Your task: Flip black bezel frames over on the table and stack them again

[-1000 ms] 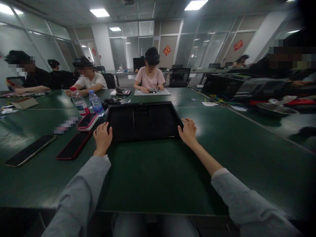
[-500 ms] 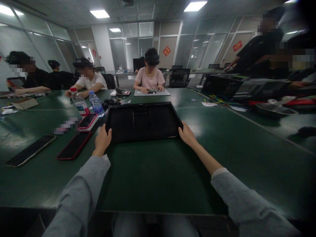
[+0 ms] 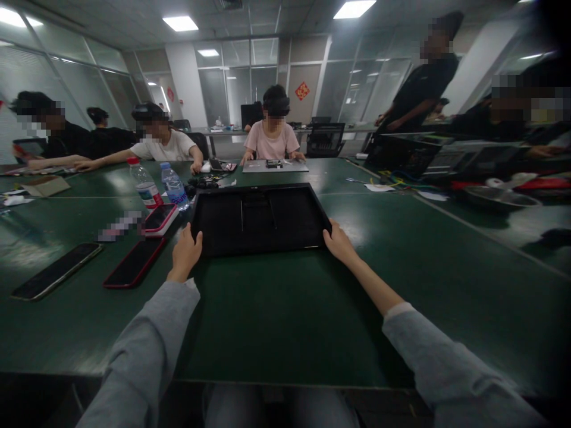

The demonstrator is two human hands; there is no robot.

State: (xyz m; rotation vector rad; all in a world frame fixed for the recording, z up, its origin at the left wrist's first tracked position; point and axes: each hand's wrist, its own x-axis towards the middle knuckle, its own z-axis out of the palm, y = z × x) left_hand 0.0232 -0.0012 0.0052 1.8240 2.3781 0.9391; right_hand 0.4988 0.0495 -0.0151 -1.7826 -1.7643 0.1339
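A flat black monitor panel (image 3: 261, 219) lies face down on the green table (image 3: 276, 315) in front of me. My left hand (image 3: 185, 254) grips its near left corner, thumb on top and fingers curled under the edge. At the near right corner my right hand (image 3: 339, 242) holds the panel the same way. Both my arms are in grey sleeves.
Left of the panel lie a red-cased phone (image 3: 134, 263), a pink phone (image 3: 159, 219) and a dark phone (image 3: 56, 270). Two water bottles (image 3: 173, 187) stand behind them. Several seated people work across the table; a person in black (image 3: 419, 89) stands at the right by dark equipment (image 3: 401, 154).
My hands slid from lying flat on the panel's near corners to gripping its edges. The person in black walked leftward at the right. A seated person on the left stretched both arms out.
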